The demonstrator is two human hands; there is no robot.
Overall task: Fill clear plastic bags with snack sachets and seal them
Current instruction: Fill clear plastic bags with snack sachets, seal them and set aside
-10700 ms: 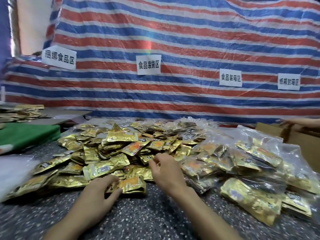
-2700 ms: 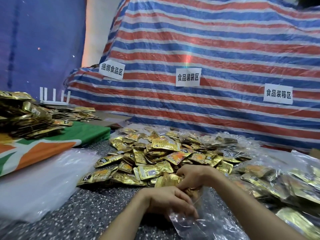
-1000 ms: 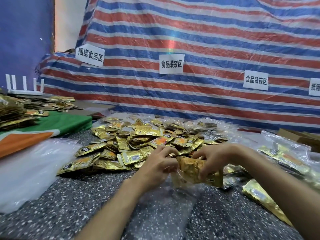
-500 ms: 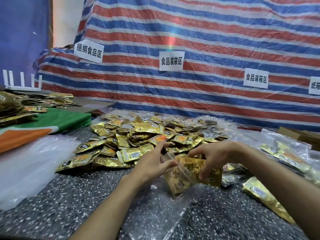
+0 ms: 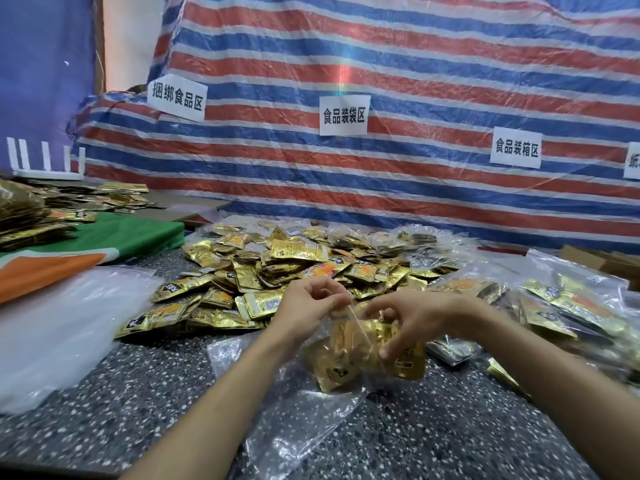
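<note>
Thin clear plastic bag (image 5: 304, 427), lower end on speckled dark tabletop (image 5: 138, 403): mouth edge pinched in left hand (image 5: 304, 308). Stack of gold foil snack sachets (image 5: 341, 358), partly inside: gripped in right hand (image 5: 412, 315). Risk: slack mouth snagging corners, spilling stack.

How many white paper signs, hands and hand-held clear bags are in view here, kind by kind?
White paper signs on the striped tarpaulin: 4, the rightmost cut by the frame edge
Hands: 2, left hand pinching the bag's mouth, right hand gripping gold snack sachets
Hand-held clear plastic bag: 1
Total: 7
</note>
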